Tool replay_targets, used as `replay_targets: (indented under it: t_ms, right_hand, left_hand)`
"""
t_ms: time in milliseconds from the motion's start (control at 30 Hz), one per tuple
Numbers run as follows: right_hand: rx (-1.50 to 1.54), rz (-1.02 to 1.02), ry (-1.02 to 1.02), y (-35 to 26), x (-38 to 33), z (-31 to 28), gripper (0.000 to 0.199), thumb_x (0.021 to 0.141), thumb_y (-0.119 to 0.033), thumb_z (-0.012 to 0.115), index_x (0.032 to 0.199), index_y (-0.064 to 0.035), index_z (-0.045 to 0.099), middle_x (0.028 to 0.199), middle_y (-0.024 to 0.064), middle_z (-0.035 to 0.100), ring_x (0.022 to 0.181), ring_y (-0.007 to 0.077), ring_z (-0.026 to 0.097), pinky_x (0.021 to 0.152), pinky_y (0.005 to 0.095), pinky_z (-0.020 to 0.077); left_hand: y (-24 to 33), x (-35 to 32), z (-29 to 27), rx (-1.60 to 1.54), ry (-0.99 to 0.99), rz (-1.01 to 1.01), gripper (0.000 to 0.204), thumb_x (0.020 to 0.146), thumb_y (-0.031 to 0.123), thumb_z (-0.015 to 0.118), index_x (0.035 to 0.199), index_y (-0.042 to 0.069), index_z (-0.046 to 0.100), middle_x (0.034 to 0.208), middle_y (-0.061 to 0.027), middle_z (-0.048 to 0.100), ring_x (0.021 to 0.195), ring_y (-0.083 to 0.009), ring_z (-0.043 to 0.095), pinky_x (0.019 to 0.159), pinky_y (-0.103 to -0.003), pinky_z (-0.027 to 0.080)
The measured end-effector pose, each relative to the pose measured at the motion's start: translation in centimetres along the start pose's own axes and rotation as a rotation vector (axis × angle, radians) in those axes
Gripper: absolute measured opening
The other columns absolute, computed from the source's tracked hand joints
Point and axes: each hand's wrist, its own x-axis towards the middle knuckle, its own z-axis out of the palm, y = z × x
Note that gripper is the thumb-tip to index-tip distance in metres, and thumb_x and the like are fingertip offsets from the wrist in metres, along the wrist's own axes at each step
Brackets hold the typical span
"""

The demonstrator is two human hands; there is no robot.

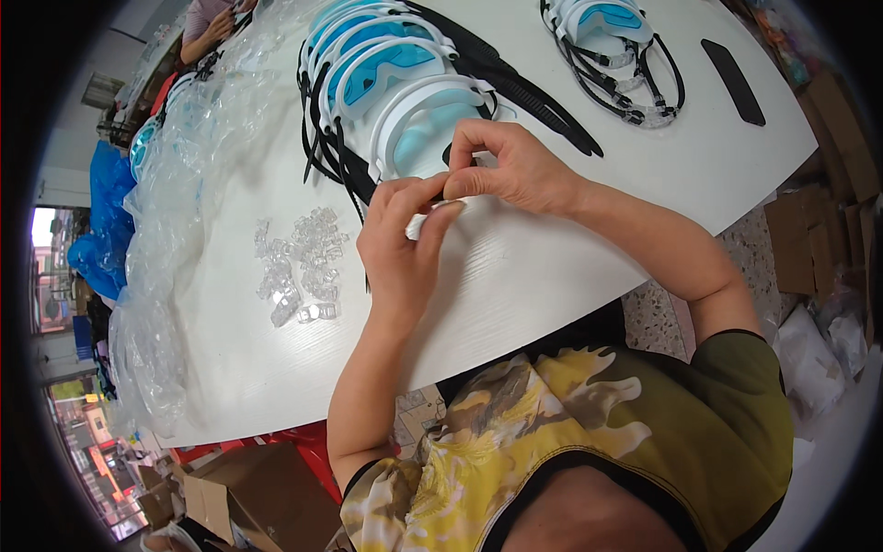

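Note:
Both of my hands meet at the middle of the white table, fingertips close together. Thumb and fingers of my left hand pinch a short piece of black strap. From the other side my right hand pinches the same strap, most of which is hidden by the fingers. Just beyond them lies a pair of swim goggles with a white frame and light blue lens. Behind it several similar goggles stand in a row, their black straps trailing to both sides. Small clear plastic buckles lie heaped left of my left hand.
More goggles with black straps and clear buckles lie at the far right, near a flat black strip. Crumpled clear plastic covers the left edge. Cardboard boxes stand below. Another person's hand shows at the far left.

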Motion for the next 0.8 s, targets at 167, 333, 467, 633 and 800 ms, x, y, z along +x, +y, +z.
replay_targets:
  t_ms: [167,333,467,633,800]
  right_hand:
    - [-0.096,-0.117,0.023,-1.2,-0.2,0.4,0.030,0.069,-0.030,0.068,0.082,-0.0061,0.055,0.073,0.0009,0.053,0.074,0.0141,0.050,0.073,0.0284,0.0385]
    - [-0.667,-0.618,0.166,-0.8,-0.4,1.0,0.026,0.062,-0.021,0.071,0.081,-0.0078,0.058,0.078,0.0033,0.056,0.079,0.0217,0.052,0.078,0.0355,0.0384]
    - [-0.644,-0.625,0.119,-0.6,-0.1,0.7,0.026,0.059,-0.018,0.072,0.078,-0.0081,0.058,0.076,0.0034,0.056,0.078,0.0219,0.053,0.077,0.0355,0.0397]
    - [-0.658,-0.653,0.088,-0.5,-0.1,0.3,0.022,0.061,-0.021,0.071,0.077,-0.0099,0.060,0.071,0.0026,0.060,0.074,0.0195,0.058,0.078,0.0332,0.0414]
    - [-0.617,-0.646,0.068,-0.7,0.0,-0.2,0.022,0.062,-0.017,0.070,0.080,-0.0091,0.060,0.073,0.0030,0.058,0.073,0.0205,0.056,0.078,0.0345,0.0416]
  left_hand:
    - [-0.6,-0.4,-0.3,-0.672,0.015,-0.500,0.013,0.078,0.003,0.060,0.090,0.001,0.056,0.085,-0.0026,0.056,0.074,-0.0078,0.052,0.068,-0.020,0.043]
    - [-0.6,0.1,-0.1,-0.837,0.068,-0.552,0.021,0.075,0.003,0.063,0.088,0.003,0.047,0.083,-0.0059,0.056,0.071,-0.0085,0.052,0.066,-0.022,0.044]
    - [-1.0,0.2,-0.8,-1.045,-0.066,-0.655,0.022,0.074,0.000,0.061,0.083,0.005,0.042,0.080,-0.0068,0.056,0.068,-0.0104,0.052,0.061,-0.023,0.043]
    - [-1.1,0.1,-1.1,-1.084,-0.124,-0.719,0.016,0.076,0.002,0.057,0.082,0.007,0.043,0.078,-0.0054,0.055,0.064,-0.0101,0.051,0.061,-0.024,0.041]
    - [-1.7,0.1,-1.6,-1.160,-0.079,-0.716,0.021,0.074,0.000,0.060,0.079,0.007,0.040,0.079,-0.0087,0.055,0.064,-0.0117,0.050,0.060,-0.024,0.042]
